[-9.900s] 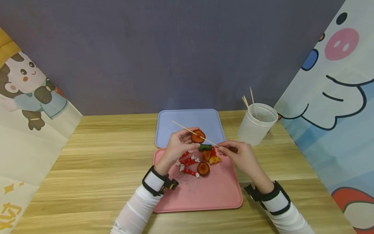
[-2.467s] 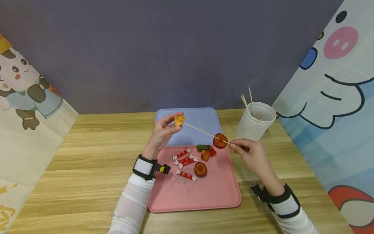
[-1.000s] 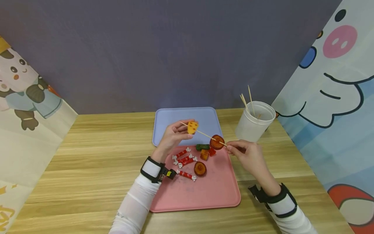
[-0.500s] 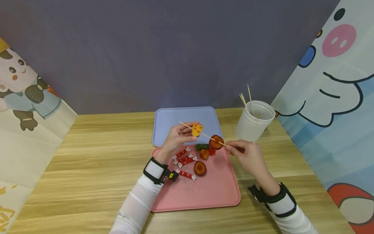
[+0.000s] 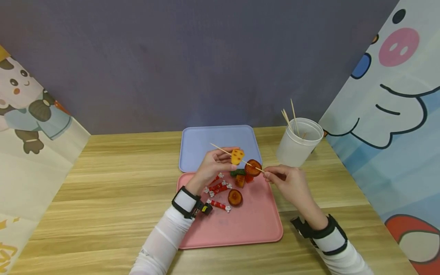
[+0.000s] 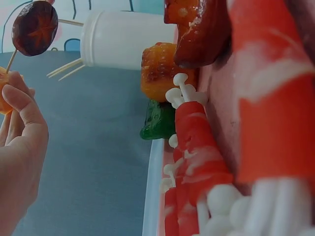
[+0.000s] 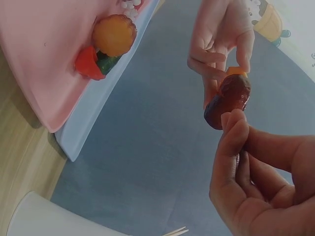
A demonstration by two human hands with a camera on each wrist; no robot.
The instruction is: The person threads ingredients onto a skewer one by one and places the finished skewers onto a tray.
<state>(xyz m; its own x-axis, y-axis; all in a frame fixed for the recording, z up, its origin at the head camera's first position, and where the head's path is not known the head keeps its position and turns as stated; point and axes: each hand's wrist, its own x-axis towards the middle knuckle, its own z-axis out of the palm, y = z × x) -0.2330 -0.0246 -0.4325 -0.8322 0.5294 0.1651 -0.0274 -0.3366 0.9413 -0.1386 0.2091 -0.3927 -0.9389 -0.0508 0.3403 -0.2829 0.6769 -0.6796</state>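
Note:
In the head view, my left hand holds a yellow spotted wedge between thumb and fingers. A thin bamboo skewer runs through the wedge, its pointed tip sticking out to the left. Farther along it sits a brown shiitake mushroom, whose star-cut cap shows in the left wrist view. My right hand pinches the skewer's other end, close beside the mushroom. A short gap separates wedge and mushroom. Both hands are raised above the trays. In the right wrist view, the mushroom largely covers the wedge.
On the pink tray lie several red-and-white enoki rolls, a round brown piece, a corn chunk, a green piece and a red piece. Behind are a blue tray and a white tub of skewers.
Since the earliest frame, my left hand has taken the wedge from the pink tray, and the mushroom has moved toward my right hand. Lately the wedge has slid along the skewer toward the mushroom.

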